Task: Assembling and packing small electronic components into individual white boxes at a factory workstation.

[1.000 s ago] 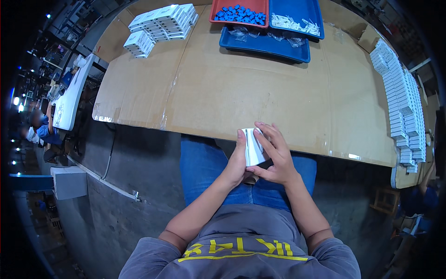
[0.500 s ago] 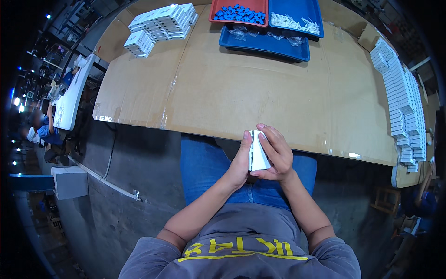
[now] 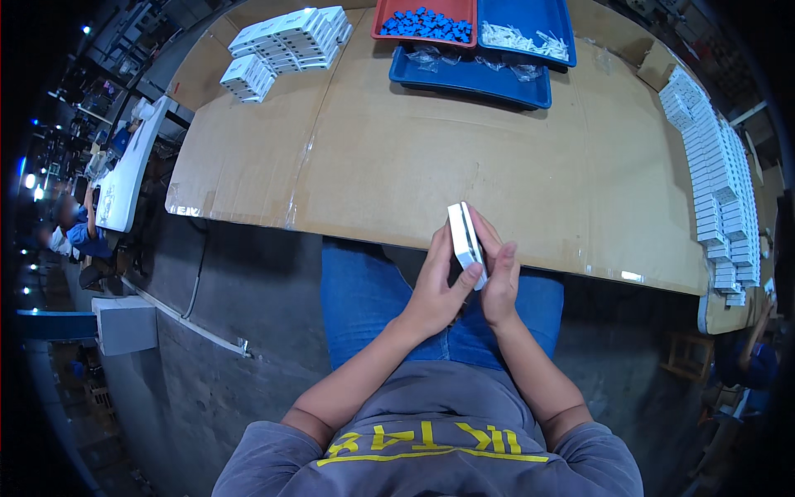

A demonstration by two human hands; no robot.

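A flat white rectangular case [image 3: 464,238] stands tilted on edge between my hands, just over the near edge of the table. A dark gap runs lengthwise along its narrow side. My left hand [image 3: 432,291] closes on it from the left, with the thumb lying across its lower end. Against its right side rest the fingers of my right hand [image 3: 500,286], its thumb raised. Some of the fingers are hidden behind the case.
Cardboard covers the table [image 3: 397,166]. White cases [image 3: 286,41] are stacked at the far left. A red tray [image 3: 385,31] holds small blue parts, a blue tray [image 3: 566,50] white parts, and a nearer blue tray [image 3: 464,89] clear plastic. Small white boxes [image 3: 716,186] line the right edge.
The white case has turned in my hands, from showing a broad white face to standing on edge, and has moved slightly away from me. My right thumb has come up.
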